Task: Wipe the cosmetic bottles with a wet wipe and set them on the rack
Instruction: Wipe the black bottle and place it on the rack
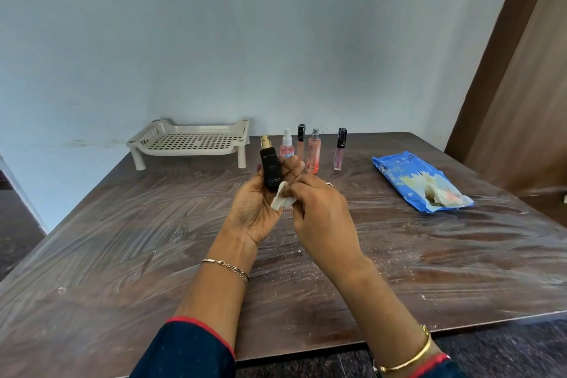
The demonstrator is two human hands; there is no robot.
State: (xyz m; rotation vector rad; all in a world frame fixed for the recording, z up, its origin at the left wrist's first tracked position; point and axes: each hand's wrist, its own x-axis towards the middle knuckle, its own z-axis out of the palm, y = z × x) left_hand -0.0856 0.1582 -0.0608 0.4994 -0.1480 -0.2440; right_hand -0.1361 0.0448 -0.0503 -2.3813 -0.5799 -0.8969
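Black and gold-capped, the black bottle (pixel 270 167) stood nearly upright in the left hand (pixel 256 209), its long axis running top to bottom with the cap pointing up and leaning slightly away toward the wall. That hand's grip was closed round the lower body, fingers wrapped from the right side and thumb behind. The right hand (pixel 322 218) was pinched shut on a folded wet wipe (pixel 282 198), which it pressed against the bottle's base, just above the bench (pixel 122 255).

Judging by the layout, the work was only beginning. The rack (pixel 190 141) at the far left of the bench held nothing. Four more items waited in a row beside it, all upright: a pink spray bottle (pixel 287 146), partly hidden by the left fingers, a slim peach tube (pixel 301 139), a taller peach spray bottle (pixel 313 152) and a lip gloss tube (pixel 339 149). Whether any of them had been cleaned could not be told. The blue wipe packet (pixel 408 178) lay open well to the right, a sheet poking out.

So one bottle was being wiped; placing it, and doing all four others, appeared to remain.
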